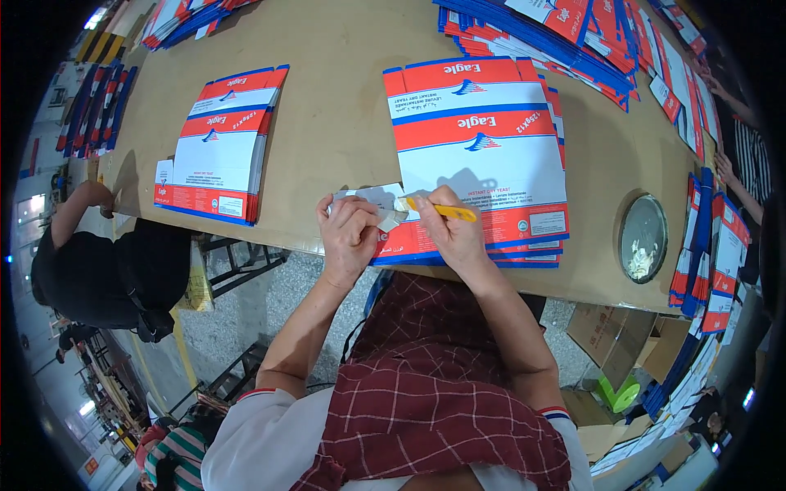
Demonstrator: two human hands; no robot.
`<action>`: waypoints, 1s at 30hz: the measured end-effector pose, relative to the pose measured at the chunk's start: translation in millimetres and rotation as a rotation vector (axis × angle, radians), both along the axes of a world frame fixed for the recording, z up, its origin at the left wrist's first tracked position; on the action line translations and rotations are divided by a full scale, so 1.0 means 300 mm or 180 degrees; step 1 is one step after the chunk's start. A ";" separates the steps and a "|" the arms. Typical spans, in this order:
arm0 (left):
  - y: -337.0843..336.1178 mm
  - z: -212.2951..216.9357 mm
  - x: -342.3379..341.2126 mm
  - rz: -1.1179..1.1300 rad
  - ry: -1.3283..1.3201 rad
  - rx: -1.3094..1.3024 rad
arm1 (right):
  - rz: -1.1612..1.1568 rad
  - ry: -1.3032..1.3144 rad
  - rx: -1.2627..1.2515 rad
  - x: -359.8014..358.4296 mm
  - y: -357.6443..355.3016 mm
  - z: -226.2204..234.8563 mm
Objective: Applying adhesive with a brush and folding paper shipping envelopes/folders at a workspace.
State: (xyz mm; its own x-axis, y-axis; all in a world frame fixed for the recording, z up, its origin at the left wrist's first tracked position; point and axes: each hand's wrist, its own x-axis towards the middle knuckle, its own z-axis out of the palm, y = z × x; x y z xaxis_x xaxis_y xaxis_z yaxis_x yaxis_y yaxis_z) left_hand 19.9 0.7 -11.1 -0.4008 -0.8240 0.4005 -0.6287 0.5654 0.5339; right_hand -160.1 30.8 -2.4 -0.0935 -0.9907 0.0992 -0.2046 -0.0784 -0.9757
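Observation:
A stack of flat red, white and blue cartons [516, 176] lies in front of me on the brown table. My right hand [454, 233] grips a yellow-handled tool [454, 213] above the stack's left part. The tool's flat, pale head [399, 214] points left; I cannot tell whether it is a brush or a blade. Close beside that head, my left hand [350, 233] is closed with bent fingers at the white side flap [372, 195] of the top carton. What its fingertips pinch, if anything, is hidden.
Another carton stack [217, 155] lies to the left, with more piles [557, 41] at the far right. A round dish [643, 237] with pale material sits near the right edge. A person [123, 262] works at the left; another person's arm [741, 188] shows at the right.

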 end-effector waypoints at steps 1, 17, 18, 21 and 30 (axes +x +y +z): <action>0.001 -0.001 0.002 0.0018 -0.0020 0.0006 | -0.0007 0.0133 -0.0054 0.003 -0.002 0.000; 0.001 0.000 0.000 0.0047 -0.0033 -0.0040 | 0.0142 -0.1192 0.0558 -0.078 -0.025 0.067; 0.000 0.002 -0.001 0.0047 -0.0038 -0.0032 | 0.0158 -0.1180 0.0558 -0.088 -0.031 0.076; 0.001 0.003 -0.001 0.0055 -0.0045 -0.0016 | 0.0242 -0.1075 0.0808 -0.110 -0.048 0.085; -0.001 0.001 0.000 0.0066 -0.0093 -0.0026 | 0.0596 -0.0843 0.0989 -0.111 -0.060 0.039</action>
